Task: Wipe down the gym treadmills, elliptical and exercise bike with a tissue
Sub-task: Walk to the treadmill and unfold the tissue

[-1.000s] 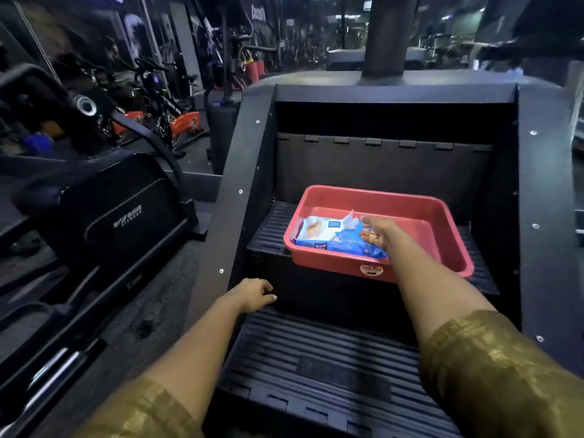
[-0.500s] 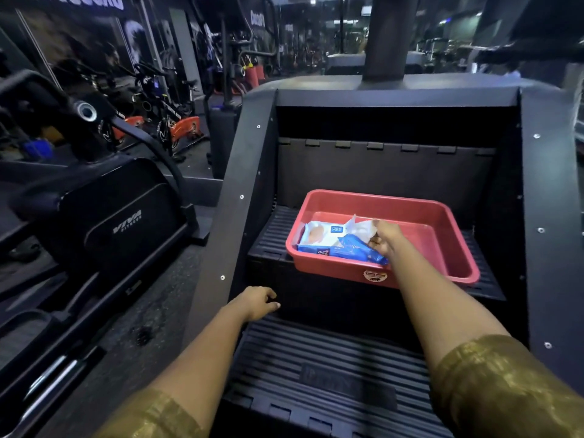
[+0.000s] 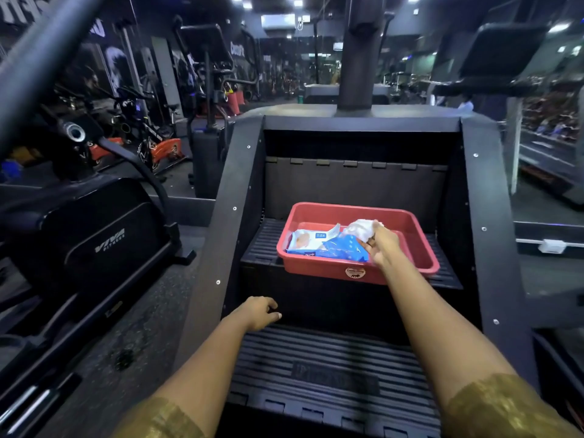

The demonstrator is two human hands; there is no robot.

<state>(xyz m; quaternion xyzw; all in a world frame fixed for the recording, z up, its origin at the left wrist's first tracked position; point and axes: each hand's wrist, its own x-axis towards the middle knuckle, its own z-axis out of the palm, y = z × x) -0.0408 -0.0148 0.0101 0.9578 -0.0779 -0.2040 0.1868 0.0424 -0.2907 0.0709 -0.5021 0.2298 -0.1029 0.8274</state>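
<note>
Tissue pack (image 3: 316, 248): right end behind right hand (image 3: 384, 248), lettering illegible

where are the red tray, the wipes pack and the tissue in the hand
red tray (image 3: 313, 267), head view, near front wall
wipes pack (image 3: 336, 249), head view, blue top face
tissue (image 3: 360, 228), head view, white crumpled part above the pack
</note>
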